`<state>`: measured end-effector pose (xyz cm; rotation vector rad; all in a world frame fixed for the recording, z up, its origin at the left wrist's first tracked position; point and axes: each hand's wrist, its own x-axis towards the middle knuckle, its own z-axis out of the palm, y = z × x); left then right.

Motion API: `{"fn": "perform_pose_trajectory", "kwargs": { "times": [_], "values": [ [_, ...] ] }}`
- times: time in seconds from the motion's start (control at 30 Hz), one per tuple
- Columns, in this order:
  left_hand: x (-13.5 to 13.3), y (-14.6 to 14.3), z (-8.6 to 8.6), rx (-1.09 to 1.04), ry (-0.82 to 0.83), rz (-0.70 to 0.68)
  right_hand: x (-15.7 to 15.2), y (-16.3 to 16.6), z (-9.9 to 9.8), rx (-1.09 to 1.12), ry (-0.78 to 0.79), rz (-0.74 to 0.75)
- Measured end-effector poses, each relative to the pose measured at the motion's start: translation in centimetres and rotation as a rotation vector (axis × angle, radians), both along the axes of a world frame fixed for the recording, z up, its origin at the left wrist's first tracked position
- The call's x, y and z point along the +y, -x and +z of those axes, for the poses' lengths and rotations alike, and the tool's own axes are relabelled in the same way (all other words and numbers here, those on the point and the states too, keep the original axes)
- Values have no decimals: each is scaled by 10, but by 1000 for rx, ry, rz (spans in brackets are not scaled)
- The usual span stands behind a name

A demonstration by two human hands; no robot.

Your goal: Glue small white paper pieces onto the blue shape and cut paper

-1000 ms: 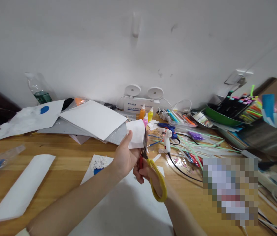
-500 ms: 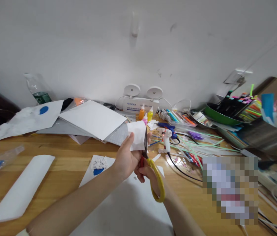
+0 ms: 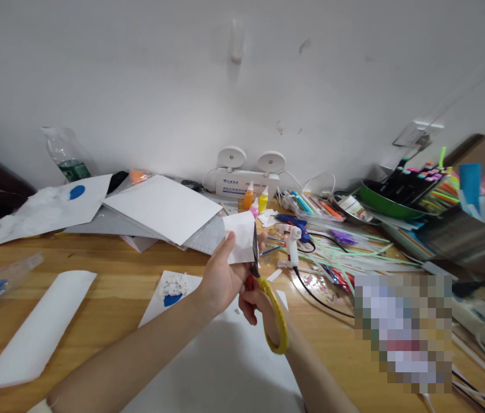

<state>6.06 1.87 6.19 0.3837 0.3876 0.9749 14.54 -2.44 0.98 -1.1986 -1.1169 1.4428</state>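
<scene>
In the head view my left hand (image 3: 220, 281) pinches a small white piece of paper (image 3: 240, 238), thumb on its near face and fingers behind it. My right hand (image 3: 263, 304) is closed around the yellow and red handles of a pair of scissors (image 3: 279, 312). Their dark blades run along the paper's right edge, pointing away from me. Below both hands lies a large white sheet (image 3: 220, 367). At its far left, a white card (image 3: 150, 310) carries a blue patch (image 3: 172, 300) topped with speckled white bits.
A white glue gun (image 3: 291, 246) with a black cable stands right of my hands, a blue glue gun (image 3: 296, 221) behind it. Paint bottles (image 3: 248, 198) stand by a white router (image 3: 227, 182). A curled white paper (image 3: 39, 330) lies left. Pens fill a green pan (image 3: 391, 201).
The scissors' handles and my right fingers have shifted very slightly, and the blades look a little more apart. The paper stays in my left hand.
</scene>
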Motion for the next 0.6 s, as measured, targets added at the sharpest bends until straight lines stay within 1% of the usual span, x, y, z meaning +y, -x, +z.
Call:
{"fn": "perform_pose_trajectory", "kwargs": {
  "times": [0.17, 0.3, 0.37, 0.53, 0.6],
  "values": [
    [1, 0, 0, -4, -2, -9, -2, 1, 6, -5, -2, 2],
    [2, 0, 0, -21, -8, -36, -4, 1, 7, -33, -35, -14],
    [2, 1, -1, -34, -16, -38, -4, 1, 7, -48, -25, -6],
    [5, 3, -3, -85, -65, -55, -5, 0, 10, -107, -18, -7],
    [7, 4, -3, -98, -97, -34, -5, 1, 10, -106, -1, -1]
  ]
}}
